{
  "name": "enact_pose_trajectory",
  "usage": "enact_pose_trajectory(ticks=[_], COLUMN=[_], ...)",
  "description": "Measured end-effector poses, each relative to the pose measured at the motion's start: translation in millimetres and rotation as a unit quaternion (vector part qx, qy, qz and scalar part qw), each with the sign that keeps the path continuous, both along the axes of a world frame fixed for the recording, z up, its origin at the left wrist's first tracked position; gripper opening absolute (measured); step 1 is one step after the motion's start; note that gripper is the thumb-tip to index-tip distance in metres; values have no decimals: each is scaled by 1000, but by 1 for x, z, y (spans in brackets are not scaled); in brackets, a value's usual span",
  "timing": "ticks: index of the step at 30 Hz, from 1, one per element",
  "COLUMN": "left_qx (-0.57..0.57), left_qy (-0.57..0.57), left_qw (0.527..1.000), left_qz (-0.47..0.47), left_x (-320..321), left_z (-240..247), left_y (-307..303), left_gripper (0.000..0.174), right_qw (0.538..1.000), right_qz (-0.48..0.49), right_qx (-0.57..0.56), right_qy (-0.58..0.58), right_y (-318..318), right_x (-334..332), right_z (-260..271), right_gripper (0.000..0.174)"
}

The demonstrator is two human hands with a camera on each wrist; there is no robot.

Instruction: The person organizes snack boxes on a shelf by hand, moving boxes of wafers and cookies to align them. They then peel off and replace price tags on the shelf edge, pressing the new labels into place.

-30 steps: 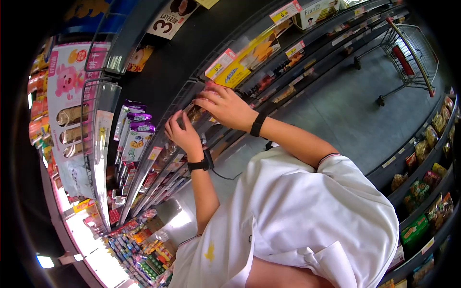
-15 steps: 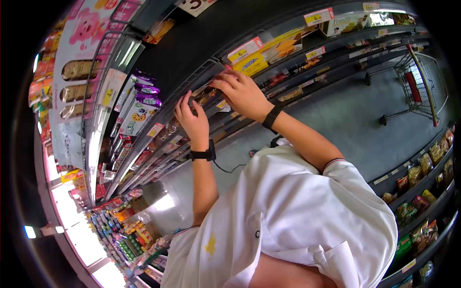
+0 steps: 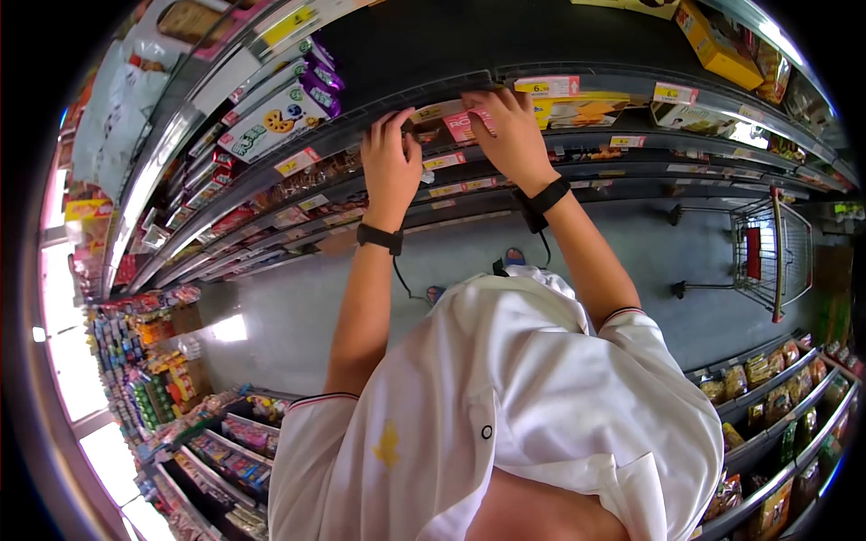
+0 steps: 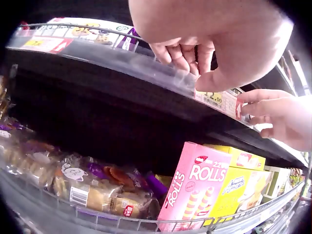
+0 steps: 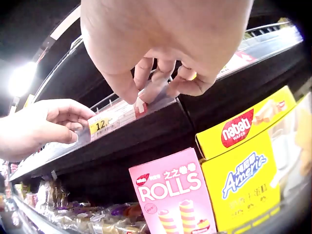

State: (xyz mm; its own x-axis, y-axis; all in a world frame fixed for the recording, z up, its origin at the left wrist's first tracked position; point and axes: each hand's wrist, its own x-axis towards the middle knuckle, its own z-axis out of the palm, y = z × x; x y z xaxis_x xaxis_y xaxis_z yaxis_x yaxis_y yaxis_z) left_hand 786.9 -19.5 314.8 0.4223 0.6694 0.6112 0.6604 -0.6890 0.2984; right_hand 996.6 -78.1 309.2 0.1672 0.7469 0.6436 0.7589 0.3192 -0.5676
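Note:
A white price label point(image 5: 113, 124) with a yellow patch reading 12 lies along the clear strip on the upper shelf's front edge. My left hand point(image 3: 391, 171) pinches its left end, the thumb at the label's top corner and the other fingers bent against the strip. At the red arrow end, my right hand point(image 3: 516, 140) grips label and strip, thumb in front, fingertips curled over the edge. Below the hands, a pink ROLLS box point(image 5: 170, 192) and a yellow wafer box point(image 5: 241, 187) stand on the shelf underneath.
Bagged pastries point(image 4: 87, 187) lie left of the pink box. Purple-ended cookie packs point(image 3: 280, 122) sit on the shelf at left. A shopping cart point(image 3: 758, 243) is in the aisle at right, with stocked shelves point(image 3: 771, 388) behind the person.
The head view has turned, bringing the shelf edge nearly level across the top. My hands have moved farther apart along the edge, and the pink box shows more between them.

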Motion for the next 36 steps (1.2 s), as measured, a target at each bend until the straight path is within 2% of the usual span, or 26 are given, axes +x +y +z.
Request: enact_pose_trajectory(ticks=[1, 4, 9, 26, 31, 32, 36], left_qx=[12, 21, 27, 16, 0, 25, 11], left_qy=[1, 5, 13, -14, -13, -20, -32], left_qw=[1000, 1000, 999, 1000, 1000, 999, 999], left_qz=[-2, 5, 12, 0, -4, -9, -7], left_x=[0, -1, -2, -4, -3, -2, 0], left_z=[0, -5, -9, -7, -3, -3, 0], left_y=[-1, -1, -2, -5, -8, -8, -15], left_gripper=[45, 46, 52, 50, 51, 51, 52], right_qw=[1000, 999, 999, 999, 1000, 999, 1000], right_qz=[5, 1, 17, 11, 5, 12, -12], right_qx=[-2, 40, 6, -3, 22, 37, 19], right_qy=[7, 2, 28, 43, 14, 10, -10], right_y=[2, 8, 7, 10, 7, 8, 6], right_x=[1, 0, 2, 0, 4, -1, -2], right_z=[-1, -4, -5, -13, -13, -14, -19], right_gripper=[31, 29, 28, 26, 28, 28, 31])
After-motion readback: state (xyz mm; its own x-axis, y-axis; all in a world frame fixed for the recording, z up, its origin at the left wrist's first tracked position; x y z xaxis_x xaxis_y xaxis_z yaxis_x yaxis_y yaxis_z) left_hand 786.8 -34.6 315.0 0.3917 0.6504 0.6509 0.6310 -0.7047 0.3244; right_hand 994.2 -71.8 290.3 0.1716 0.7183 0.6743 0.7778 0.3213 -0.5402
